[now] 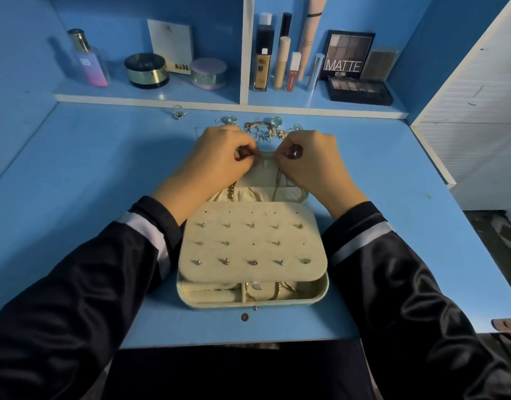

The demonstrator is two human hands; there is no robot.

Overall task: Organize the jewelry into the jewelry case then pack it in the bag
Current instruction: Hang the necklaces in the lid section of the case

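A cream jewelry case lies open on the blue desk. Its earring panel holds several studs. Gold bracelets lie in the front compartment. Over the lid's top edge, my left hand and my right hand each pinch at a small tab where a thin chain necklace hangs down into the lid pocket. A thicker gold chain hangs on the lid's left side. Loose rings and chains lie in a heap just behind my hands. No bag is in view.
A single ring lies apart near the shelf edge. The raised shelf carries a perfume bottle, jars, foundation tubes and eyeshadow palettes. A white cabinet stands at the right. A small round thing lies before the case.
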